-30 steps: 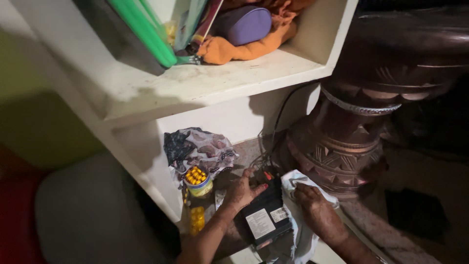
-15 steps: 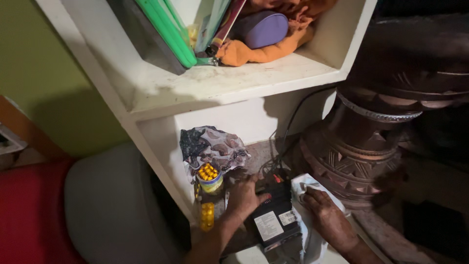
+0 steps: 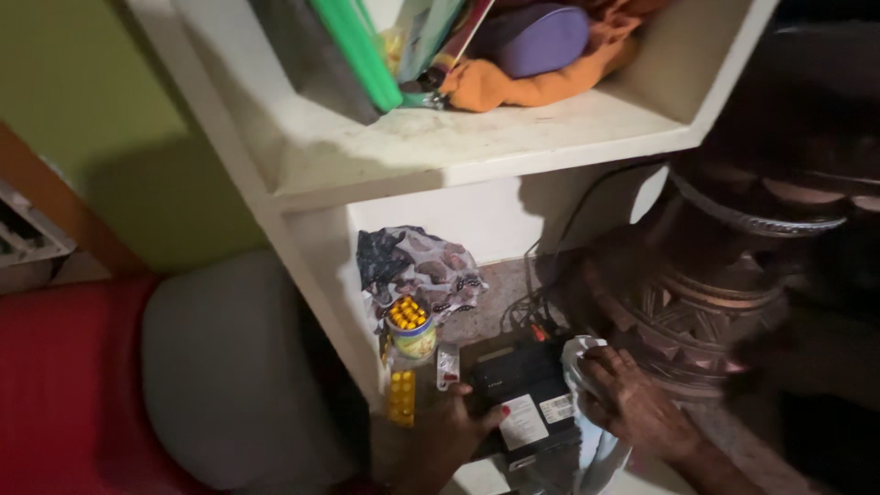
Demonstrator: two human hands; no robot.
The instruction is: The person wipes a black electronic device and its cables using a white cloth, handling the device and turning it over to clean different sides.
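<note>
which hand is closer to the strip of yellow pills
Left. The left hand lies right beside the strip of yellow pills, while the right hand is past the black box, holding a white cloth.

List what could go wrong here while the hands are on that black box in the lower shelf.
1. Wires run from the back of the black box; shifting it may tug them loose.
2. The left hand lies close to the small jar of yellow pills and the blister strip; a nudge could knock them over.
3. The right hand presses a white cloth by the carved wooden stand, where it might snag.
</note>
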